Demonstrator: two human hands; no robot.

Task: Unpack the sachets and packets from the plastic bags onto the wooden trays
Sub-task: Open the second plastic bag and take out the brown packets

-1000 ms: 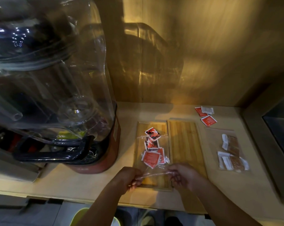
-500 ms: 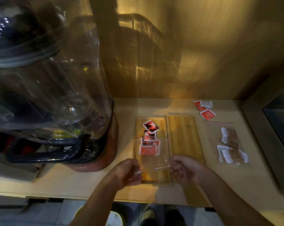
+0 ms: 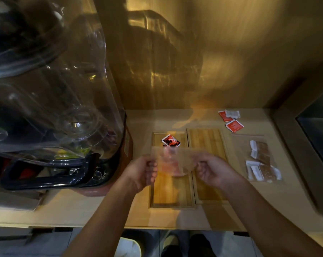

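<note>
My left hand (image 3: 143, 172) and my right hand (image 3: 211, 170) each grip one side of a clear plastic bag (image 3: 175, 160), held blurred above the left wooden tray (image 3: 171, 193). Red sachets show faintly through the bag. One red and black sachet (image 3: 170, 141) lies at the far end of that tray. The right wooden tray (image 3: 207, 145) sits beside it with nothing on it. A second clear bag of brown and white packets (image 3: 262, 161) lies flat on the counter to the right.
A big blender with a clear cover (image 3: 51, 108) fills the left side. Three loose sachets (image 3: 231, 120) lie at the back right by the wooden wall. A dark recessed unit (image 3: 316, 138) borders the counter on the right.
Both hands have lifted the bag up off the left tray and toward me. The red sachets that lay spread on the tray are now blurred behind the raised bag.
</note>
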